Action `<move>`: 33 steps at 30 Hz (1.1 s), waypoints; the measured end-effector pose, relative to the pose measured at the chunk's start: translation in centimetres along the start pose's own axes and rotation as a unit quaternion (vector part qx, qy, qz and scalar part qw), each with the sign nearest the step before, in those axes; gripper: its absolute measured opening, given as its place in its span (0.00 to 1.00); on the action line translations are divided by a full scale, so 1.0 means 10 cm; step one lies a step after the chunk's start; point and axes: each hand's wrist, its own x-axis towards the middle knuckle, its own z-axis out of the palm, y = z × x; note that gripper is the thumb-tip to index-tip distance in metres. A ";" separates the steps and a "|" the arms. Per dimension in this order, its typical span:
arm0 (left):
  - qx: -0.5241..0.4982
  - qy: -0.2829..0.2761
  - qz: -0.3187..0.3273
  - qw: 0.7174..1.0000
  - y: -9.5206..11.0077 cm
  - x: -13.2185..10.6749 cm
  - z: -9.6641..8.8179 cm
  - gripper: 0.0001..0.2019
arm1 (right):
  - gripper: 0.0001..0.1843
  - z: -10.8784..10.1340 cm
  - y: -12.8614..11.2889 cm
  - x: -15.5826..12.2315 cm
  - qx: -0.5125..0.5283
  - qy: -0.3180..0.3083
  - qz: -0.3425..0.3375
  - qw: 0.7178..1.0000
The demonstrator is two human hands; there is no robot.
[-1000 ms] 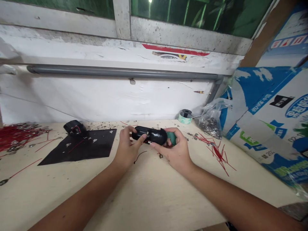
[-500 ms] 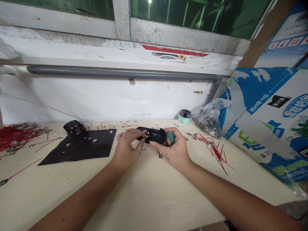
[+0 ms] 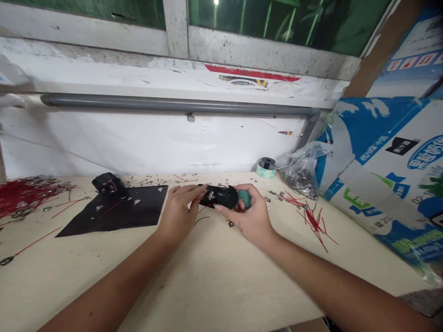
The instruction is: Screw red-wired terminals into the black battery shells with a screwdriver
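A glossy black plastic casing [image 3: 218,196] lies across the middle of the bench, with a green grip-like part [image 3: 245,198] at its right end. My left hand [image 3: 180,210] holds the casing's left end between fingers and thumb. Small metal bits and a red wire show at that end, partly behind my fingers. My right hand [image 3: 247,216] wraps the casing's right end and the green part, hiding much of the green. A thin black wire [image 3: 201,221] curves on the bench just below the casing.
A black mat [image 3: 114,210] with metal bits lies left of my hands, beside a small black object [image 3: 108,184] and a red-wire pile [image 3: 24,196]. To the right are loose red wires [image 3: 313,221], a tape roll [image 3: 266,167], a bag of metal parts [image 3: 301,177] and a printed carton [image 3: 384,175].
My left hand has shifted to the right and over the casing's left end. The casing has turned slightly, and its left end now sits further right. My right hand has barely moved.
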 end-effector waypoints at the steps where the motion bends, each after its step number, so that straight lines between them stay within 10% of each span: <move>1: -0.004 -0.006 0.005 1.000 -0.01 0.00 0.00 0.12 | 0.31 0.00 0.01 0.00 -0.001 -0.001 0.000 1.000; 12: 0.024 -0.126 0.019 0.992 0.04 -0.03 0.02 0.11 | 0.30 0.01 -0.01 0.01 -0.007 0.007 0.010 1.000; 25: -0.082 -0.010 -0.147 0.986 0.12 0.02 -0.02 0.08 | 0.31 -0.02 0.04 0.01 -0.014 -0.003 0.003 1.000; 33: -0.071 0.003 -0.119 0.990 0.10 0.00 0.00 0.07 | 0.31 0.00 0.01 0.01 -0.027 -0.001 0.002 1.000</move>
